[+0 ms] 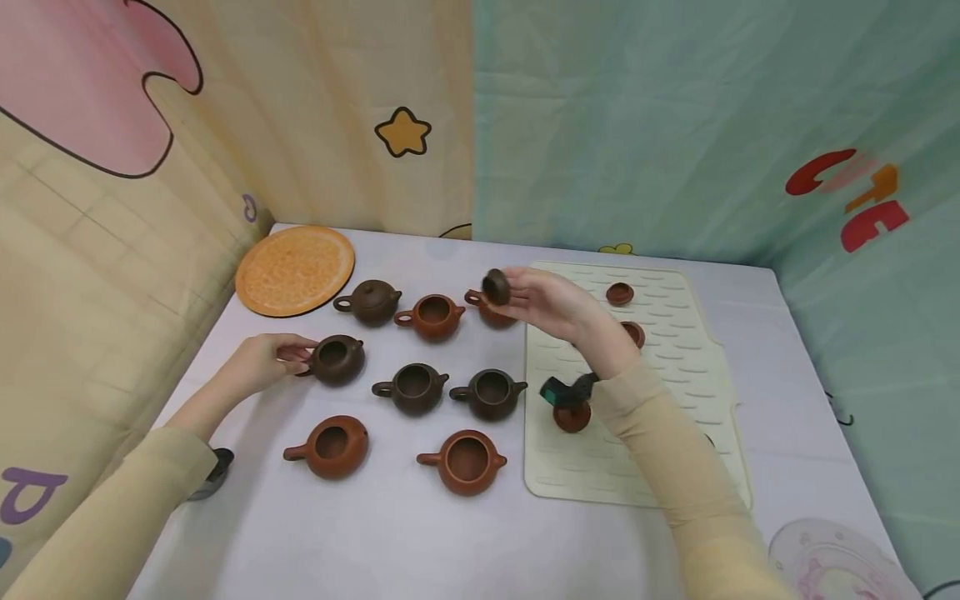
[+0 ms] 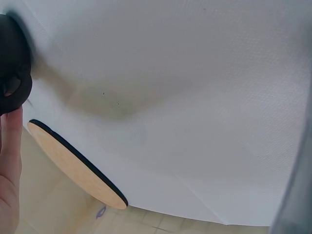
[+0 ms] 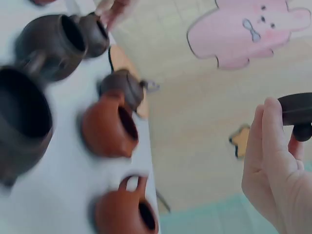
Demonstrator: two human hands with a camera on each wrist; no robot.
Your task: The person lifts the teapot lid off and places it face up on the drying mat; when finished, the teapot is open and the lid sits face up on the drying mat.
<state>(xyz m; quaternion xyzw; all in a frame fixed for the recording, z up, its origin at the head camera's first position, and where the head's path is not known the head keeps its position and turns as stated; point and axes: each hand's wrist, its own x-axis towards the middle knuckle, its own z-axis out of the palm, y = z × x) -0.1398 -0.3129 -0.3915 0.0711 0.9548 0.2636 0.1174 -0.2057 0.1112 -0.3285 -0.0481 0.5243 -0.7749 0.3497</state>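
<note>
My left hand (image 1: pixel 272 362) pinches the handle of a dark brown teapot (image 1: pixel 339 367), which has no lid on it. In the left wrist view the fingers (image 2: pixel 11 141) meet the looped handle of this dark teapot (image 2: pixel 13 53). Raised over the back of the table, my right hand (image 1: pixel 551 304) holds a small dark lid (image 1: pixel 496 287) by its fingertips, tilted on its side. The right wrist view shows the lid (image 3: pixel 296 109) with its round knob pointing down. Behind it in the head view, a reddish teapot (image 1: pixel 491 313) is partly covered.
Several open teapots, dark (image 1: pixel 415 390) and reddish (image 1: pixel 467 463), stand about the table. A lidded dark teapot (image 1: pixel 373 302) is beside a round orange mat (image 1: pixel 295 271). On the right, a cream mat (image 1: pixel 660 375) bears reddish lids (image 1: pixel 619 293), some partly behind my right arm.
</note>
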